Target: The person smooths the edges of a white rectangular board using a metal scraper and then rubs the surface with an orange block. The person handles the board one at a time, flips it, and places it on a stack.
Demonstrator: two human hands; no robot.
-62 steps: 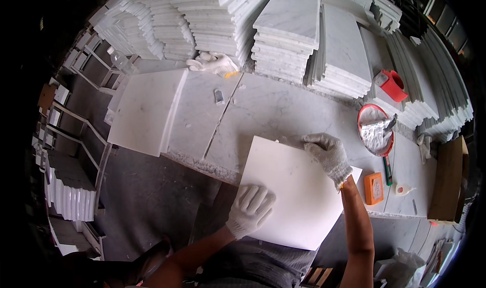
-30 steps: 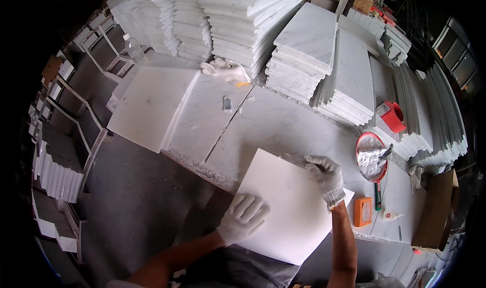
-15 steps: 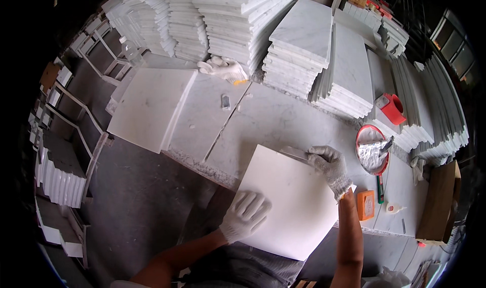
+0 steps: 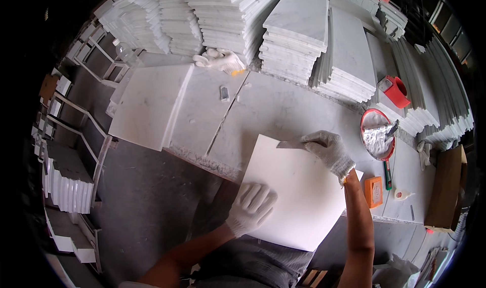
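Observation:
A smooth white slab [image 4: 298, 197], thin and square-cornered, lies tilted in front of me across the near edge of the stone-topped bench. My left hand [image 4: 252, 209], in a white knit glove, rests on the slab's left side with its fingers laid flat. Gloved as well, my right hand [image 4: 328, 148] pinches a thin, flat grey blade [image 4: 290, 144], like a scraper, whose end lies over the slab's far edge. The fingers hide the rest of the blade. Right of that hand, a red-rimmed bowl [image 4: 363, 131] contains white paste and a tool.
Tall stacks of marble tiles [image 4: 291, 55] line the bench's back. Another slab [image 4: 149, 105] lies at left, near a spare glove [image 4: 220, 60]. A green-handled cutter [image 4: 388, 175], orange box [image 4: 373, 192], small nozzle bottle [image 4: 403, 194] and red tape roll [image 4: 396, 91] are at right.
The blade has swung from along the slab's far edge to over its far left part, my right hand turning with it. My left hand stays on the slab; the whole view has shifted slightly.

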